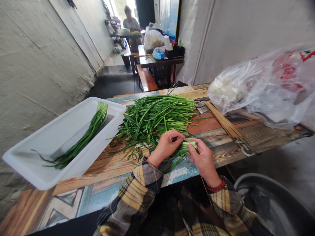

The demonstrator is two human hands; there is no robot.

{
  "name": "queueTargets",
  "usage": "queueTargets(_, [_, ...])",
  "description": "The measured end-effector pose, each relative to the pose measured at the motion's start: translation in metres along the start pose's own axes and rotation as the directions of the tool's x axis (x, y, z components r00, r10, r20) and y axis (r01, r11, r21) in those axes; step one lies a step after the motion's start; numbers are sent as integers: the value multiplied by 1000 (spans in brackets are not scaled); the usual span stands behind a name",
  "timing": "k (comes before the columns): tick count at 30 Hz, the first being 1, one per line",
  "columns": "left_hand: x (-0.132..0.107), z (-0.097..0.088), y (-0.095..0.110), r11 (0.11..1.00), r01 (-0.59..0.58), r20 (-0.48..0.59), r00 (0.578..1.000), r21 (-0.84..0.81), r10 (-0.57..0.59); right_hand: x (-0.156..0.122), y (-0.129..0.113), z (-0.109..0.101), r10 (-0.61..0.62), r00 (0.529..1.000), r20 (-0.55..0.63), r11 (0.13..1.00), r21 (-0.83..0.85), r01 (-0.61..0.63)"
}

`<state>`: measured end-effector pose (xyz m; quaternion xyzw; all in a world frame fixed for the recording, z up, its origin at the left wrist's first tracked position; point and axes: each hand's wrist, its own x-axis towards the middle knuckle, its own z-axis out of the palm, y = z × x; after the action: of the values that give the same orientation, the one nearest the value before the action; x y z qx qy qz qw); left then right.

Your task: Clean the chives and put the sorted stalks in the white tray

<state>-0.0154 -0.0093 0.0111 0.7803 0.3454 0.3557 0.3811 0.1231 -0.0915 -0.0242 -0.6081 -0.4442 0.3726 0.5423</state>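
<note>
My right hand (203, 159) grips a small bunch of garlic chives (183, 150), its pale cut stem ends between thumb and fingers. A thin stick runs down below this hand; its upper part is hidden. Close beside it, my left hand (168, 146) is closed, thumb and fingers pinched at the same bunch; exactly what the fingertips pinch is partly hidden. Just beyond both hands lies a large loose pile of garlic chives (159, 113). To the left, a white plastic tray (81, 114) holds a bundle of chives (83, 144) with a thin skewer sticking out near its stem ends.
Bamboo skewers (223, 121) lie on the patterned wooden table (103, 164), right of the pile. A clear plastic bag (261, 85) sits at the right end. A grey tub (265, 196) stands below, right. Farther off are another table (159, 62) and a seated person (131, 23).
</note>
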Motion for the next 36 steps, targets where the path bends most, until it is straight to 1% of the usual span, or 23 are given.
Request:
queueTargets(7, [-1, 1, -1, 1000, -8, 7, 1000, -8, 8, 1, 1, 1, 2, 1000, -5, 1000, -4, -2])
queueTargets(15, [-1, 1, 1, 999, -30, 10, 1000, 39, 30, 1, 0, 0, -18, 1000, 5, 999, -36, 18])
queueTargets(21, [-2, 1, 1, 995, -67, 22, 998, 68, 66, 1, -1, 0, -12, 1000, 3, 999, -31, 13])
queueTargets(31, [-3, 0, 1, 980, -113, 51, 993, 165, 106, 1, -1, 1, -18, 1000, 7, 1000, -10, 18])
queueTargets(36, [-3, 0, 1, 971, -124, 60, 992, 206, 114, 1, -2, 0, -31, 999, 9, 999, -42, 31])
